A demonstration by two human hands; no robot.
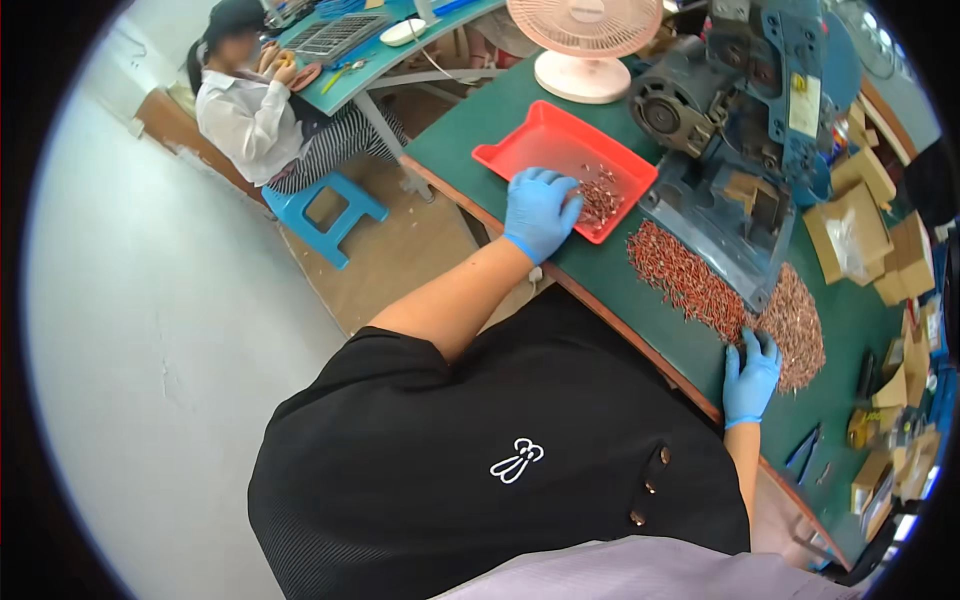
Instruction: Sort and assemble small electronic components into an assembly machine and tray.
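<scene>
My left hand (540, 210), in a blue glove, rests on the near edge of a red tray (540, 140), its fingers touching a small heap of reddish-brown parts (600, 195) inside the tray. My right hand (750, 375), also gloved in blue, lies flat on the green table (650, 320) at the near edge of a long pile of the same small parts (700, 285). Whether either hand pinches any parts is hidden. The pile runs along the foot of a blue-grey machine (740, 130).
A pink fan (585, 45) stands behind the tray. Cardboard boxes (865, 225) and hand tools (805, 450) crowd the table's right side. Another person in a white shirt (245, 110) sits at a second table, far left, beside a blue stool (325, 205).
</scene>
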